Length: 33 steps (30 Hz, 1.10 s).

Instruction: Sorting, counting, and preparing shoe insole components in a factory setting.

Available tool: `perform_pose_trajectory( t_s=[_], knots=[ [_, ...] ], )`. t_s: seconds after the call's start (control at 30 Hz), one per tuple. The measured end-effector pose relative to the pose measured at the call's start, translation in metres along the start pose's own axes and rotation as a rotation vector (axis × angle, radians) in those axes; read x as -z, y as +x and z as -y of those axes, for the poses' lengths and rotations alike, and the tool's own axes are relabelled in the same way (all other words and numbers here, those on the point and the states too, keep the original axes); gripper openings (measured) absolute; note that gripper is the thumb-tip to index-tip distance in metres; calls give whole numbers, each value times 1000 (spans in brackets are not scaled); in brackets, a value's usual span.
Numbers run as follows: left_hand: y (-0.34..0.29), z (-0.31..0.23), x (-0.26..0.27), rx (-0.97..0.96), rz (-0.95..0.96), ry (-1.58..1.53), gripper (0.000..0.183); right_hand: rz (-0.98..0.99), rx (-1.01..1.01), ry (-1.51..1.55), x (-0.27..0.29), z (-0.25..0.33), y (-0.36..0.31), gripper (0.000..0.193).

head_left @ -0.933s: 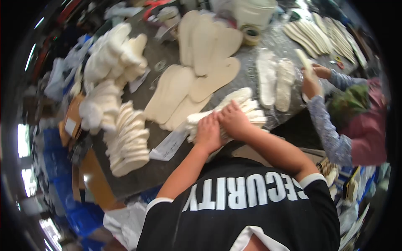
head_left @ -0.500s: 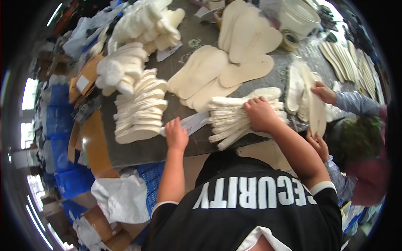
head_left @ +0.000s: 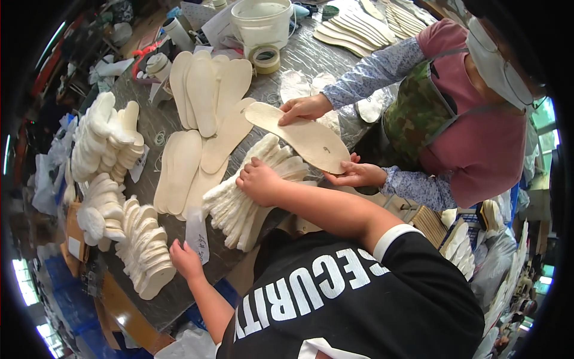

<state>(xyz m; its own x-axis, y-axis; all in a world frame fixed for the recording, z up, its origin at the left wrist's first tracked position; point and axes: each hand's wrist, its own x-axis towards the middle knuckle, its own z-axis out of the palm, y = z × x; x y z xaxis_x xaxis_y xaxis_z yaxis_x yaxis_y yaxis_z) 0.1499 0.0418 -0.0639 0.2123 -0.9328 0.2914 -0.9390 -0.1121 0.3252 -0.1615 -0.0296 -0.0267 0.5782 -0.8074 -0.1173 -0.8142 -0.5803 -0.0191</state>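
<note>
My right hand (head_left: 260, 182) is closed over a stack of fleecy white insoles (head_left: 230, 209) lying near the table's front edge, its fingers bent across the top. My left hand (head_left: 187, 261) is beside a white paper slip (head_left: 196, 230) with writing on it. Its fingers are slightly apart, next to the slip's edge, with nothing visible between them. To its left stands a row of thick cream insoles (head_left: 145, 248). Just beyond my right hand, a co-worker holds up a large flat cream insole (head_left: 314, 139) in both hands.
Flat cream insoles (head_left: 179, 170) lie fanned behind the stack. More fleecy insoles (head_left: 98, 140) are heaped at the left. A white bucket (head_left: 261, 24) and a tape roll (head_left: 265, 60) stand at the back. The co-worker's arms (head_left: 376, 69) reach in from the right.
The view has swung toward the right, bringing the co-worker fully into sight. The co-worker's insole has been turned flat side up. My left hand has come away from the slip; my right stays on the stack.
</note>
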Motion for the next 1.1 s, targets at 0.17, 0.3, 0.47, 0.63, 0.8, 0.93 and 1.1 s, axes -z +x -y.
perform_pose_trajectory(
  t_s=[0.17, 0.3, 0.47, 0.63, 0.8, 0.93, 1.1],
  knots=[
    [62, -130, 2, 24, 256, -648, 22, -79, -82, -33, -14, -4, -7, 32],
    [104, -218, -31, -85, 428, -1126, 30, -96, -109, 15, -9, 4, -6, 38],
    [132, -295, -79, 381, 871, -1290, 51, 73, -45, 12, 17, 4, -5, 52],
    [122, -302, -92, 319, 945, -1389, 20, 139, -111, -7, 6, -6, -9, 56],
    [102, -262, -78, 618, 876, -1756, 17, 213, -46, 94, 28, -7, -8, 47],
    [87, -204, -73, 911, 765, -1982, 21, 161, -57, 140, 27, -8, -12, 54],
    [73, -133, -50, 1074, 642, -2156, 23, 177, -120, 355, 14, -5, -9, 64]
  ],
)
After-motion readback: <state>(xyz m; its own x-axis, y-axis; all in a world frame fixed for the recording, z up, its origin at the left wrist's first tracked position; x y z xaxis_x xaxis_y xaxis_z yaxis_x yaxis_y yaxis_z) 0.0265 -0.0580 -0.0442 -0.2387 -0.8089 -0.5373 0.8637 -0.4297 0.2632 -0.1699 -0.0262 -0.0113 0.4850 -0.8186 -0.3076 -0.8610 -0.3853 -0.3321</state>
